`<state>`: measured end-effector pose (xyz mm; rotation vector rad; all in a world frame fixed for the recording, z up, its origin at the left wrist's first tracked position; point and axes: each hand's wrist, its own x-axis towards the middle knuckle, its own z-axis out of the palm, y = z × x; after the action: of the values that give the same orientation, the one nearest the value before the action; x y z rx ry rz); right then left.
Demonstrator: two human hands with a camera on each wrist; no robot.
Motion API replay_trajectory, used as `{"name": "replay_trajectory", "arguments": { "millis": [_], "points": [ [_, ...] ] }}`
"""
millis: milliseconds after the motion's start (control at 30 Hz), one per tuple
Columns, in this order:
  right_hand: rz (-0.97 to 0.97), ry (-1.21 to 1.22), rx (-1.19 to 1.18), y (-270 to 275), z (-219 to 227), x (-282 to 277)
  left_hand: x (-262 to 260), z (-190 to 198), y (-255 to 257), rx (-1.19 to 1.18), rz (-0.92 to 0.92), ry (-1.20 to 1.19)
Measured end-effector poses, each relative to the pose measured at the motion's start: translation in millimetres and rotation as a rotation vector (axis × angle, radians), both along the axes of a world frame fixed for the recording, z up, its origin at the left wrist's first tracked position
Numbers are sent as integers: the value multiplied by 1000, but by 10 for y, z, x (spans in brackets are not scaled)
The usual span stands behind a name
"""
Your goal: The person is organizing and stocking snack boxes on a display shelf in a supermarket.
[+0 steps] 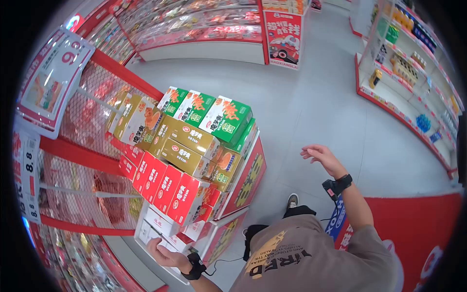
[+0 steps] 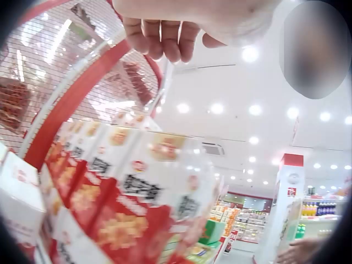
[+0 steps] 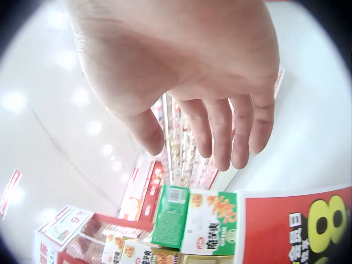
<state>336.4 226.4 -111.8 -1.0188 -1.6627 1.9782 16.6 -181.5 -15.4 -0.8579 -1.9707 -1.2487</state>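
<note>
My left hand is held low over white boxes at the near end of a snack display, holding nothing. In the left wrist view its fingers hang loosely curled above a row of red-and-white boxes. My right hand is raised over the aisle floor, to the right of the display, also holding nothing. The right wrist view shows its fingers spread and relaxed. Stacked on the display are red boxes, gold-brown boxes and green-and-white boxes.
Wire-fronted racks with price signs stand left of the display. Stocked shelves line the far right, and another shelf unit is at the back. A red printed panel lies to the person's right. Grey floor runs between.
</note>
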Motion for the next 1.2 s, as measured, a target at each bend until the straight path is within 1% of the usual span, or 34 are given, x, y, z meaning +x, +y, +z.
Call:
{"name": "replay_trajectory", "arguments": {
  "millis": [100, 167, 200, 267, 300, 333, 400, 433, 467, 500, 600, 667, 700, 767, 800, 900, 933, 1033, 1067, 1100, 1133, 1167, 1200],
  "points": [
    [146, 69, 133, 474, 321, -723, 448, 333, 549, -89, -69, 53],
    [163, 78, 185, 677, 445, -1275, 582, 476, 796, -153, -212, -23],
    [161, 91, 212, 754, 481, -1535, 624, 544, 931, -191, -245, -73],
    [214, 5, 228, 887, 399, -2011, 678, 633, 1225, -272, -337, -162],
    [229, -36, 236, 910, 417, -2206, 692, 616, 1373, -282, -372, -248],
    [274, -93, 250, 925, 450, -2330, 663, 582, 1540, -336, -400, -233],
    [390, -159, 316, 1014, 424, -2456, 587, 421, 1889, -393, -370, -173],
    [451, -201, 356, 1092, 413, -2509, 468, 337, 2059, -406, -348, -154],
    [451, -170, 350, 1142, 380, -2526, 393, 252, 2228, -417, -325, -156],
    [523, -221, 328, 1209, 394, -2523, 340, 213, 2378, -429, -302, -155],
    [700, -303, 295, 1411, 505, -2685, 141, 258, 2747, -574, -190, -138],
    [789, -319, 306, 1476, 487, -2785, 46, 273, 2867, -699, -81, -140],
    [811, -311, 370, 1484, 468, -2825, 14, 263, 2910, -763, -27, -143],
    [859, -290, 500, 1475, 444, -2933, -33, 214, 2928, -810, 12, -174],
    [912, -363, 571, 1450, 545, -2991, -38, 211, 2935, -832, 30, -190],
    [979, -375, 566, 1495, 539, -3102, -50, 210, 2987, -857, 82, -221],
    [982, -336, 530, 1534, 504, -3123, -47, 211, 3008, -852, 102, -235],
    [1060, -286, 264, 1707, 366, -3210, -32, 242, 3074, -791, 139, -316],
    [1072, -230, 275, 1796, 121, -3235, -39, 274, 3095, -774, 142, -348],
    [1109, -256, 252, 1847, 167, -3247, -20, 295, 3111, -758, 143, -387],
    [1150, -287, 227, 1885, 316, -3246, -26, 279, 3131, -743, 161, -389],
    [1183, -292, 220, 1940, 407, -3339, 1, 282, 3225, -735, 224, -404],
    [1196, -239, 27, 2007, 297, -3338, 45, 299, 3295, -730, 277, -417]
  ]
}}
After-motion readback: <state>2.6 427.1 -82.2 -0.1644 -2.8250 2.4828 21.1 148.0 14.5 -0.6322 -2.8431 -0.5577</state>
